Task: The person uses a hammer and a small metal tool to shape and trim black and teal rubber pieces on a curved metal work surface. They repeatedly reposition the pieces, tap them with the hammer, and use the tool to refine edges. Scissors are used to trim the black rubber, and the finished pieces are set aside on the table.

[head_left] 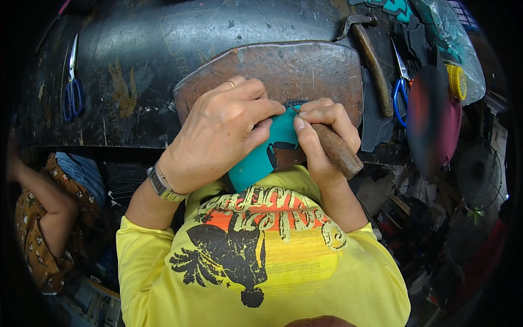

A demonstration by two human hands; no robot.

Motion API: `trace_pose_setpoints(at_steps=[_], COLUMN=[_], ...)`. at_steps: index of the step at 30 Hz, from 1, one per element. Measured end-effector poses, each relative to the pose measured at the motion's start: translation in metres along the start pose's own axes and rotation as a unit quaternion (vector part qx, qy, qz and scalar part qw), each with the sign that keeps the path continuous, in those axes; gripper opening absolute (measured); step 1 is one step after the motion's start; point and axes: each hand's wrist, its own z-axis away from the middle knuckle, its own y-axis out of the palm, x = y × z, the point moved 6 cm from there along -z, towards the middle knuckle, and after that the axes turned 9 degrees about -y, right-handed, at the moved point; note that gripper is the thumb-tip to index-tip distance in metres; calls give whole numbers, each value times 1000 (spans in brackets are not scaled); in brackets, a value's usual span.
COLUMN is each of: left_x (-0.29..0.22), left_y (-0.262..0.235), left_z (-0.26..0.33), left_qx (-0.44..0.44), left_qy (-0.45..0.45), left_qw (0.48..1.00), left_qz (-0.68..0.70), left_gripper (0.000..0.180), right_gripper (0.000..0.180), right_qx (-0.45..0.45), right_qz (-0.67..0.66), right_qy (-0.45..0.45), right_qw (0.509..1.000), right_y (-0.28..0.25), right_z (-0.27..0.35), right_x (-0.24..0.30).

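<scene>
Teal piece (251, 168), cut-out in its side: between your hands, at the near edge of the brown board (283, 68). Left hand (224, 117): finger and thumb pinching its far end. Right hand (327, 117): closed round a wooden-handled tool (341, 153), metal tip at the dark rim (294, 102). Step, apparently: working that rim. Next move calls for your firm left hold and small, controlled tip pressure. Beyond: hammer (373, 68), resting.

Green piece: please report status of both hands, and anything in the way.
Left hand holding green piece. Right hand gripping wooden-handled tool, tip near piece's far edge. Hammer to the right, apart from both hands.
</scene>
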Motion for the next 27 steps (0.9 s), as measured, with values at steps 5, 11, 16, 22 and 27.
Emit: trace_pose_setpoints(at_steps=[5, 11, 16, 22, 27], left_x=[0, 3, 5, 9, 13], left_y=[1, 1, 1, -1, 1], left_z=[0, 1, 0, 1, 1], left_qx=[0, -2, 13, 24, 38], left_qy=[-1, -4, -15, -73, -118], left_qw=[1000, 1000, 1000, 997, 992], left_qz=[3, 11, 8, 9, 18], left_gripper=[24, 24, 25, 30, 26], right_gripper=[12, 11, 11, 11, 11], right_qx=[31, 51, 54, 60, 54], right_qz=[17, 23, 36, 52, 43], right_qy=[-4, -1, -13, -14, -21], right_qw=[999, 998, 998, 997, 997], right_y=[1, 2, 4, 5, 5], right_z=[0, 2, 1, 0, 0], right_x=[1, 2, 2, 2, 1])
